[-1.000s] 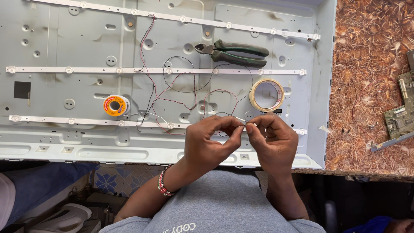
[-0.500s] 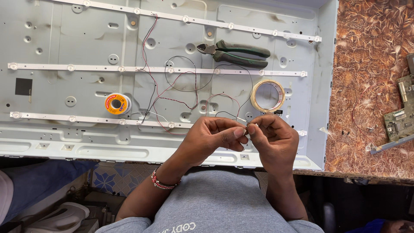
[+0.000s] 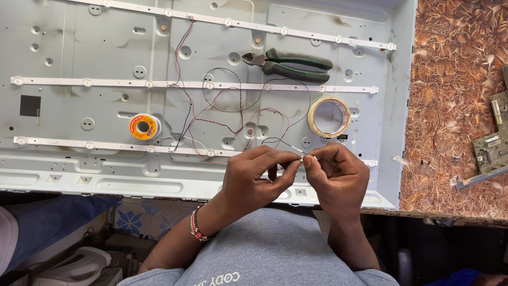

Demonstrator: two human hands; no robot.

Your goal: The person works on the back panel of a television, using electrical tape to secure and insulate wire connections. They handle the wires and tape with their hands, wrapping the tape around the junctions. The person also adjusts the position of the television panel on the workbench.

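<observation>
The left hand point(image 3: 254, 177) and the right hand point(image 3: 336, 175) meet fingertip to fingertip, both closed in a pinch on the end of a thin wire point(image 3: 290, 145), just over the near edge of the metal panel point(image 3: 106, 175). It seems the wire ends are being joined; whether the joint is finished I cannot tell. Beyond the hands, loose red and black wires point(image 3: 222, 100) lie not yet tidied across the light strips point(image 3: 159, 83). The tape roll point(image 3: 329, 117) just beyond the right hand, the pliers point(image 3: 291, 63) further away and the solder spool point(image 3: 144, 126) to the left lie untouched.
</observation>
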